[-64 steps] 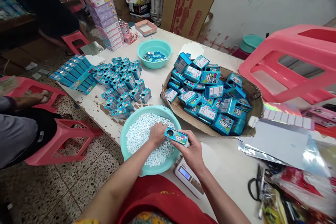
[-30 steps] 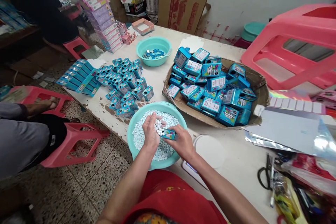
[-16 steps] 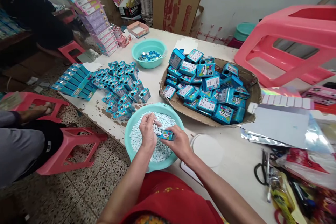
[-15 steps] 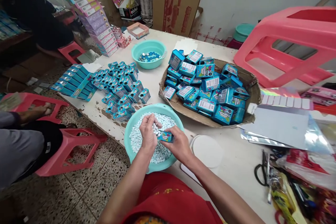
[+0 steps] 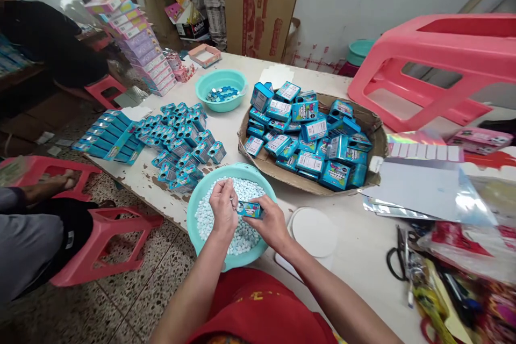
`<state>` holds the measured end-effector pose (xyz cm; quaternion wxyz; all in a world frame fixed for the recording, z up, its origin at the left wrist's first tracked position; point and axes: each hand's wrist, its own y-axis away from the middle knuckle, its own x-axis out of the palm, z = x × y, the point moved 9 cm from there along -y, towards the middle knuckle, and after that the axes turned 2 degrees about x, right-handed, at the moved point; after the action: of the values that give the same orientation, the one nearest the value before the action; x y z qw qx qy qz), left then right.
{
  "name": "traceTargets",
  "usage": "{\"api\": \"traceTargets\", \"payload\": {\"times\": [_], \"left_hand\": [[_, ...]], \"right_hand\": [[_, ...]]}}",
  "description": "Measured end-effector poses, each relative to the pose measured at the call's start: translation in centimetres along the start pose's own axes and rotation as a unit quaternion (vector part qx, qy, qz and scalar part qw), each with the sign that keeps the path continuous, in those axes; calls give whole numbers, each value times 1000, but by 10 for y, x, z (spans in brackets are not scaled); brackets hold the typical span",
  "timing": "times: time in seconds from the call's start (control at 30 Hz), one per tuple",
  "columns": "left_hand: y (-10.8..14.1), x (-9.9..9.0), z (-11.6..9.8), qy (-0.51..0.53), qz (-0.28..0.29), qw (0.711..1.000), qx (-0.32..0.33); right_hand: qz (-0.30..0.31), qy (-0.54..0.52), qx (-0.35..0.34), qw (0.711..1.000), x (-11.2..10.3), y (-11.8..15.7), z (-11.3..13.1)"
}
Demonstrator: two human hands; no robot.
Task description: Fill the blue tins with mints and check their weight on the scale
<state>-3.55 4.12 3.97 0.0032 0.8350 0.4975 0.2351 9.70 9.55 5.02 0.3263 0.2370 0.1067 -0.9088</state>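
Observation:
My right hand (image 5: 271, 220) grips a small blue candy box (image 5: 250, 209) printed "CARAMELO MACIZO", held sideways. At the box's left end is my left hand (image 5: 224, 207), its fingers curled together; a little white shows at the fingertips, and most of what they hold is hidden. Both hands are over a turquoise basin (image 5: 191, 220) filled with small, pale candies (image 5: 242, 243). Left of the basin stand several blue boxes (image 5: 187, 137) with round holes in their tops.
A torn cardboard tray (image 5: 379, 150) heaped with blue boxes lies at the right. Behind is a turquoise bowl (image 5: 201, 86) of blue and silver discs. A white scale (image 5: 314, 231), scissors (image 5: 397, 263) and a pink stool (image 5: 403, 54) are rightward. Another person (image 5: 32, 231) sits at the left.
The candies that showed in my left hand beside the box are now mostly out of sight. My left fingers have closed in against the box's end. The view has shifted slightly.

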Motion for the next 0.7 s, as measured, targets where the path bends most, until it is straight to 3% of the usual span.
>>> {"api": "traceTargets", "payload": {"times": [0.2,0.27,0.37,0.43,0.47,0.5,0.57,0.63,0.7], "left_hand": [[16,24,-1,-17,63,997,-41],[16,24,-8,-15,58,998,-33],[3,2,-24,-54,18,998,39],[-10,-20,-23,-183,14,980,73],[-16,-30,-16,-284,25,955,85],[-21,-37,-5,-406,53,907,93],[-25,-46,23,-611,117,773,129],[-26,-55,47,-733,118,652,153],[-27,-61,61,-796,88,582,143]], "right_hand": [[-1,-79,5,997,5,-1,-5],[-7,-124,25,992,0,1,-9],[-15,-189,59,980,-27,16,-18],[-21,-210,81,974,-56,35,-29],[-32,-208,92,973,-72,47,-38],[-49,-196,102,974,-89,58,-48],[-101,-143,122,977,-117,82,-74],[-167,-81,135,973,-135,103,-102],[-211,-36,139,967,-138,118,-126]]}}
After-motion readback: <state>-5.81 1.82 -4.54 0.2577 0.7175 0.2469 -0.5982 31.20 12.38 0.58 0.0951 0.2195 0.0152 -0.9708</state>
